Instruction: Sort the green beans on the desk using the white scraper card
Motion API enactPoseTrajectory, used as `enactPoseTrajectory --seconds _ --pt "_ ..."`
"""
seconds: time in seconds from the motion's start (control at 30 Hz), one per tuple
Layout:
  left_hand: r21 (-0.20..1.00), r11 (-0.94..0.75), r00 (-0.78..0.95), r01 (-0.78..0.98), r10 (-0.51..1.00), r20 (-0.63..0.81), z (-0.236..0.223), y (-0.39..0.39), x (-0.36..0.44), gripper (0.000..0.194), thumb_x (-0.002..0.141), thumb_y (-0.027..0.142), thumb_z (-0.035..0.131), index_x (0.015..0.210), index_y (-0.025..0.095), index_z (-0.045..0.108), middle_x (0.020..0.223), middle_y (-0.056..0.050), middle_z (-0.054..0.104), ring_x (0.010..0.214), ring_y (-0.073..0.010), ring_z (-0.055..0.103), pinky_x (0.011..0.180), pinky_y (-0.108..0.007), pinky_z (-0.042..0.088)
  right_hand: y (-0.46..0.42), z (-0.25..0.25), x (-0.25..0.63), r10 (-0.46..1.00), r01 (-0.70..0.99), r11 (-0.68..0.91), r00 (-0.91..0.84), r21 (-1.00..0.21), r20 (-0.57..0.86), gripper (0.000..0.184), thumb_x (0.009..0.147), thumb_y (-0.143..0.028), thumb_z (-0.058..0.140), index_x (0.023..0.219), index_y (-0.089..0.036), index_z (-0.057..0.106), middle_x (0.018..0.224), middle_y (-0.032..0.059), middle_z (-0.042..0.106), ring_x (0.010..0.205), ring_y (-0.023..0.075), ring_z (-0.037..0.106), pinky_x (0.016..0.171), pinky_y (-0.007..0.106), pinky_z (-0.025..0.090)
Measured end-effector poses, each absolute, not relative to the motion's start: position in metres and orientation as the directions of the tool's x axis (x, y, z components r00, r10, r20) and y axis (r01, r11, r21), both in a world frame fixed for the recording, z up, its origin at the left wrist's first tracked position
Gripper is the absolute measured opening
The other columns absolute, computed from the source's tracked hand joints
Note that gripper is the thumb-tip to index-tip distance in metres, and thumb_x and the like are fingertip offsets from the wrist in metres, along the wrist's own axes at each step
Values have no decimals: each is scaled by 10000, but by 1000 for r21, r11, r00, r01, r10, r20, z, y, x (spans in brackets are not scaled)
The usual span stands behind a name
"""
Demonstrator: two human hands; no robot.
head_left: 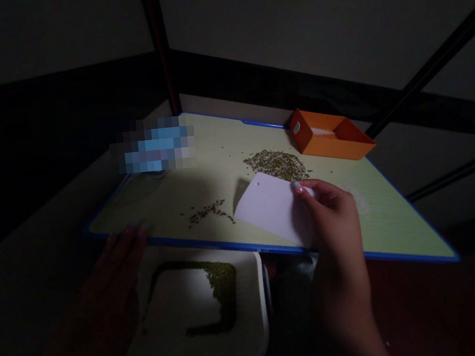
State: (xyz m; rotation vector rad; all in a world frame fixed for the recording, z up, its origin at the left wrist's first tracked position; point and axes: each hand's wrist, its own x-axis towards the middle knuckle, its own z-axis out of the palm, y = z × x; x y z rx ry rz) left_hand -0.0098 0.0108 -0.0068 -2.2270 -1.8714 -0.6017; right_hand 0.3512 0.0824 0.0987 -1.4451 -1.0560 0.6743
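Note:
My right hand [337, 219] grips a thin white card [268, 208] with a small hole near one corner, thumb on top. The card is tilted over the pale green board [216, 174] with a blue rim. Just beyond the card lies a heap of small greenish-brown seed-like grains [278, 164]. A smaller, darker scatter of grains [208, 212] is left of the card. In shadow, my left hand [113, 285] has its fingers stretched out at the board's front left edge, holding nothing visible.
Below the front edge sits a white tub [257, 321] with green grains [225, 291] along its inner side. An orange open box [335, 150] stands at the back right, holding something pale. A blurred-out blue object [159, 146] is at the back left. Dark bars rise behind the board.

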Motion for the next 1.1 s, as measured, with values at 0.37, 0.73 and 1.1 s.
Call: enactPoseTrajectory --seconds 0.37,0.73,1.1 --pt "140 -194 128 971 915 383 -1 10 -7 711 937 200 313 1589 385 100 1705 -52 339 1570 -289 290 1186 -557 524 88 92 349 897 227 88 406 -970 176 194 760 -375 783 844 -201 808 686 -10 666 586 112 468 555 264 363" --pt "161 -174 103 972 921 375 -1 11 -7 697 946 225 303 1584 411 94 1711 -19 331 1569 -293 297 1171 -555 539 86 90 339 930 187 93 333 -978 152 192 768 -374 775 830 -196 812 718 6 716 608 117 527 576 261 406" --pt "161 -183 111 970 920 376 0 11 -8 703 944 236 309 1582 419 75 1709 -18 334 1565 -300 309 1153 -557 556 78 93 313 984 146 76 151 -986 98 199 779 -388 742 803 -205 816 690 8 737 585 130 551 561 267 421"
